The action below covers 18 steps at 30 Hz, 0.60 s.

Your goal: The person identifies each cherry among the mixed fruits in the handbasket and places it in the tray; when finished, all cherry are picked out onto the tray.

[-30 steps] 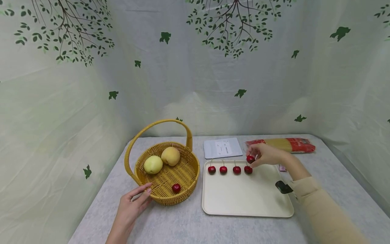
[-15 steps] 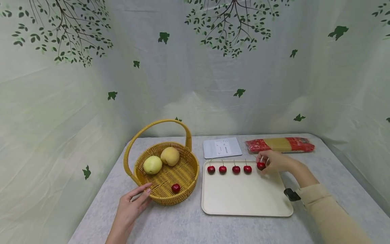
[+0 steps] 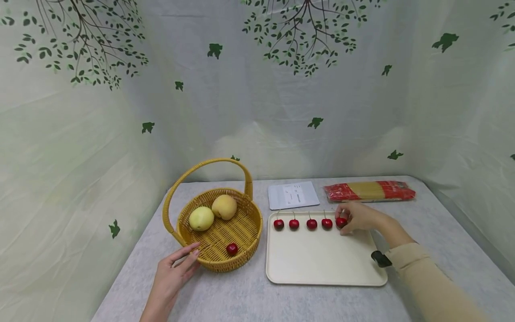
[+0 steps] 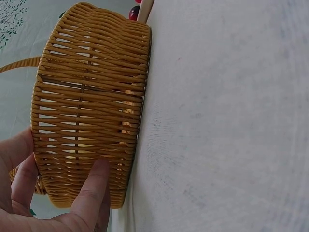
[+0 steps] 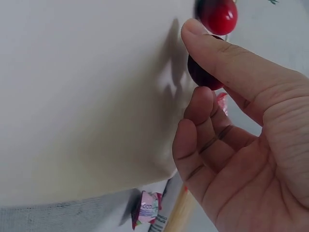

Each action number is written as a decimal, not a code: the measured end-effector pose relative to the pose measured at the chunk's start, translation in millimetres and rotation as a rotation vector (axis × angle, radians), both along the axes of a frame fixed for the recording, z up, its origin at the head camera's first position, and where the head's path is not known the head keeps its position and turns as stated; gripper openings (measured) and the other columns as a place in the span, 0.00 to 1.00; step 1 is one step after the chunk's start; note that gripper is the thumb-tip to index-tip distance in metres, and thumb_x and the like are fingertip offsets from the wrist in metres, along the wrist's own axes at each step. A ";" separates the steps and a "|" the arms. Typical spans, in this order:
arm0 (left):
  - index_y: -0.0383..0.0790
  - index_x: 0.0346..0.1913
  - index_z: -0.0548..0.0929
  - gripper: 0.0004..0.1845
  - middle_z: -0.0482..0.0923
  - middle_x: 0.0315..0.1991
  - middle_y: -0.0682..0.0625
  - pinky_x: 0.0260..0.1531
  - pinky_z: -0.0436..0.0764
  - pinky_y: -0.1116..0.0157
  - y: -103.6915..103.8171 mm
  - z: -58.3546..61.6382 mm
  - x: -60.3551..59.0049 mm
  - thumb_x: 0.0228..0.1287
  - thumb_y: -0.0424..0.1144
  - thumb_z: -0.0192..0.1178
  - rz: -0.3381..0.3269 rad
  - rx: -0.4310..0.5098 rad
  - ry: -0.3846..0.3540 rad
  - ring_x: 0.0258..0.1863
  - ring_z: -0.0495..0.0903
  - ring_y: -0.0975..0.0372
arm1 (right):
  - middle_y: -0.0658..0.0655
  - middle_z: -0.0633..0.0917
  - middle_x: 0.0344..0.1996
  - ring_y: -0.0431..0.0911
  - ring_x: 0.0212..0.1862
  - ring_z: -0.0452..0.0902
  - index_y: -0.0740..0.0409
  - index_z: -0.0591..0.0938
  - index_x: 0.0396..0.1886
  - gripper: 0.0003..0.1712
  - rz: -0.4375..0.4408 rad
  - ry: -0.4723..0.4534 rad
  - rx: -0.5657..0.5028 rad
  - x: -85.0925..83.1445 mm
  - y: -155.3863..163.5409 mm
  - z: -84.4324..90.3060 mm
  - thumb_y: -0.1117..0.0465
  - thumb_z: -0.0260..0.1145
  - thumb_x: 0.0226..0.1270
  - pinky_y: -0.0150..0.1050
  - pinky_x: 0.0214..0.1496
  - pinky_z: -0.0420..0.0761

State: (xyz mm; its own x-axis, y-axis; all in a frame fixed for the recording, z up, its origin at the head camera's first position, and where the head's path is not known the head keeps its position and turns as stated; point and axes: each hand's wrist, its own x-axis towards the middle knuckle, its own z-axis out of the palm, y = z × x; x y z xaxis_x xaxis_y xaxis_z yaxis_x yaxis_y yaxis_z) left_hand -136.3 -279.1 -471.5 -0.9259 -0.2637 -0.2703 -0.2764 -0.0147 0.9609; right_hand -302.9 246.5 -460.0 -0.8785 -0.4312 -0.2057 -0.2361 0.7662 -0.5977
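Observation:
My left hand (image 3: 174, 268) holds the near-left rim of a yellow woven basket (image 3: 251, 250), and in the left wrist view fingers (image 4: 94, 186) lie against its outer wall. Inside the basket sit a pale yellow-green fruit (image 3: 201, 218), a peach-like yellow fruit (image 3: 224, 206) and a dark red cherry (image 3: 231, 249). Over the back of a cream tray (image 3: 322, 261), my right hand (image 3: 360, 218) pinches a cherry (image 5: 202, 72) between thumb and fingertips. It lines up at the right end of a row of several stemmed cherries (image 3: 311, 224) on the tray.
Behind the tray lie a white packet (image 3: 293, 195) with a label and a red-and-yellow packet (image 3: 370, 191). A small pink wrapped piece (image 5: 147, 208) lies beyond the tray's edge. The basket's tall handle (image 3: 201, 165) arches above it. A printed curtain (image 3: 257, 112) surrounds the table.
My right hand has carried the cherry rightward past the row and lowered it toward the tray, then shifted slightly left, closer to the neighbouring cherry. My left hand has stayed at the basket.

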 end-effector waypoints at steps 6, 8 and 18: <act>0.39 0.75 0.79 0.25 0.76 0.69 0.49 0.60 0.89 0.62 0.3 -0.4 0.0 0.79 0.37 0.65 -0.001 -0.002 -0.004 0.58 0.85 0.68 | 0.55 0.83 0.42 0.50 0.46 0.76 0.53 0.83 0.47 0.22 -0.013 -0.003 0.025 -1.4 0.1 -2.1 0.61 0.86 0.58 0.41 0.49 0.82; 0.39 0.74 0.79 0.25 0.76 0.69 0.49 0.60 0.89 0.62 -0.1 -0.9 -0.3 0.79 0.37 0.65 0.001 -0.002 -0.005 0.58 0.85 0.67 | 0.56 0.84 0.43 0.50 0.46 0.76 0.54 0.83 0.47 0.22 -0.013 -0.001 0.030 -1.7 0.0 -1.8 0.61 0.86 0.57 0.42 0.49 0.83; 0.38 0.74 0.80 0.25 0.80 0.64 0.55 0.60 0.89 0.63 -1.7 -1.6 -0.9 0.78 0.37 0.66 0.002 0.009 0.000 0.58 0.85 0.68 | 0.55 0.83 0.42 0.50 0.46 0.75 0.53 0.83 0.49 0.25 -0.017 0.002 0.021 -3.9 -1.4 -3.5 0.61 0.87 0.56 0.41 0.48 0.82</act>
